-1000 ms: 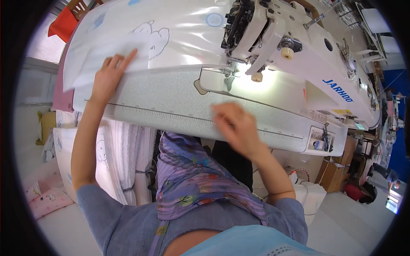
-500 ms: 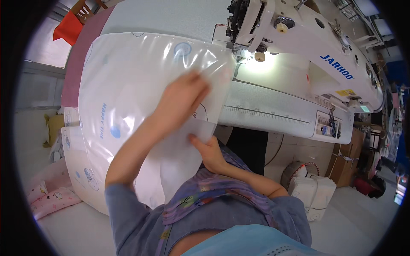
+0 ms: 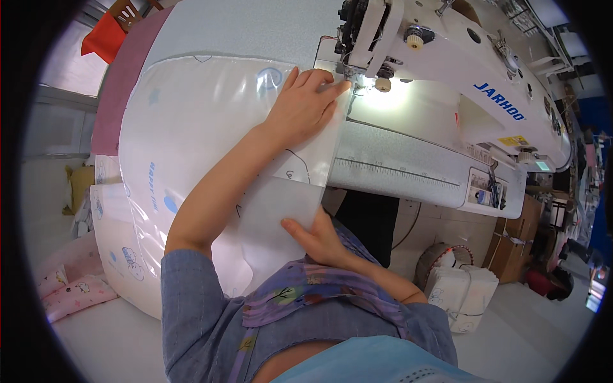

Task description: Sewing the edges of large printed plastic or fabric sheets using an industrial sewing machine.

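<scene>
A glossy white plastic sheet [image 3: 198,121] with blue and black prints spreads over the sewing table, its right edge running up to the needle area of a white sewing machine [image 3: 440,57]. My left hand [image 3: 303,105] lies on top of it with fingers apart, the fingertips close to the lit presser foot [image 3: 355,88]. Lower down, my right hand [image 3: 322,239] pinches the right edge of the sheet, thumb on top and the other fingers hidden underneath. A paler, cloudy stretch of the sheet hangs down toward my lap.
A ruler scale [image 3: 396,171] runs along the front of the grey tabletop [image 3: 255,29]. Below right stand a tied white stack [image 3: 463,297], a round basket [image 3: 437,258] and a cardboard box [image 3: 511,246]. Pink printed fabric [image 3: 83,297] lies at lower left, an orange cloth [image 3: 105,38] at upper left.
My left hand has moved up and right across the sheet toward the presser foot, its fingers spreading. The sheet's top edge has slid slightly down. My right hand stays at the edge, slightly lower.
</scene>
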A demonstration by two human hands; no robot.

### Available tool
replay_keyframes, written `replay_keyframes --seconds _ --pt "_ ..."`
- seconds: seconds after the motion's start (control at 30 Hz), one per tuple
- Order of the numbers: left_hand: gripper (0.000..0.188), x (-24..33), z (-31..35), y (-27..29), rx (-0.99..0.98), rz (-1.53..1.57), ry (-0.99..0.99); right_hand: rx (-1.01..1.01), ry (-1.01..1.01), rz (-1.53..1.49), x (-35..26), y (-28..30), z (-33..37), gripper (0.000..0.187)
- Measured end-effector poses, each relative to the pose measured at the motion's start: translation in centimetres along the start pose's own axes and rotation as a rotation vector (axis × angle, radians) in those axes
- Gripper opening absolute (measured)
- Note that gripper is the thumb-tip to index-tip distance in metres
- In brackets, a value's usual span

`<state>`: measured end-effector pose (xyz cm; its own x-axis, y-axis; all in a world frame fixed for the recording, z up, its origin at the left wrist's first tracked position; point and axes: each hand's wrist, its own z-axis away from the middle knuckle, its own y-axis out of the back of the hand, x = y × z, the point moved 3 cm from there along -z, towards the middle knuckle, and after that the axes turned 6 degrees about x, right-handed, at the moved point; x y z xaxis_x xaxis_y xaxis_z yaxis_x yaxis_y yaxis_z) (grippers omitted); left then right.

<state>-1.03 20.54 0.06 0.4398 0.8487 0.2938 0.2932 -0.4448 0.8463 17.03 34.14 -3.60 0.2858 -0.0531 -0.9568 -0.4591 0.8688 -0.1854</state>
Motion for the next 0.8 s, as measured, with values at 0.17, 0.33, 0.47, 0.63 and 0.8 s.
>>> replay_keyframes --seconds 0.17,0.33,0.47,0.63,0.8 --pt "0.04 -1.5 -0.4 0.3 -0.032 0.186 0.024 0.153 0.066 -0.493 -4.1 2.6 -6.3 0.068" --pt "0.038 -3.7 -1.6 1.7 -0.193 0.631 0.21 0.057 -0.04 -0.747 -8.1 4.4 -13.3 0.078" --pt "0.038 -3.3 -1.8 1.4 -0.23 0.53 0.161 0.079 0.009 -0.697 -8.7 5.3 -12.9 0.091" --pt "0.043 -0.6 1.1 0.5 -0.134 0.02 -0.029 0.138 -0.097 -0.153 -7.7 6.8 -8.5 0.103" --pt "0.047 0.8 0.5 0.2 -0.14 -0.124 0.044 -0.01 0.233 0.351 -4.4 3.2 -1.4 0.091"
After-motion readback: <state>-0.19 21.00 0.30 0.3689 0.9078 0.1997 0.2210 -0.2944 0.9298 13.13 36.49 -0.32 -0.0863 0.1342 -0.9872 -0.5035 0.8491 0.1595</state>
